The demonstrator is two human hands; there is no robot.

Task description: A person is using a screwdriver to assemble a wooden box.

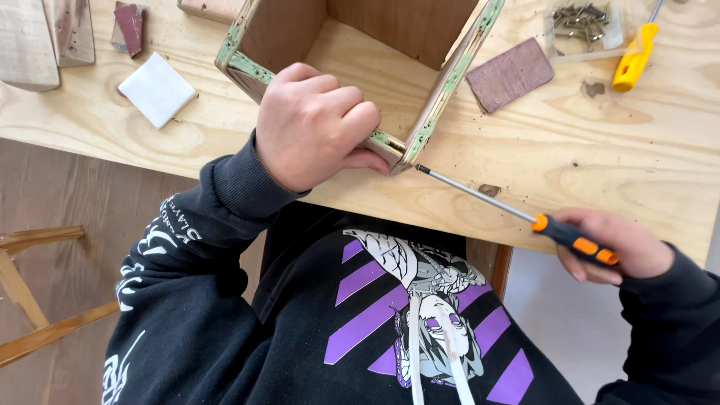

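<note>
An open wooden box [352,56] with green-flecked rim edges lies on a plywood workbench [600,172]. My left hand [315,124] grips the box's near wall, close to its front corner. In my right hand [619,247] is a screwdriver [517,214] with an orange and black handle. Its long metal shaft points up and left, and the tip meets the box's near corner at the outside.
On the bench lie a white square pad [156,88], a reddish-brown sanding sheet [510,73], a clear tray of screws [581,21], a yellow-handled tool [634,58] and wood offcuts [45,34] at far left. A wooden chair frame [30,300] stands on the floor at left.
</note>
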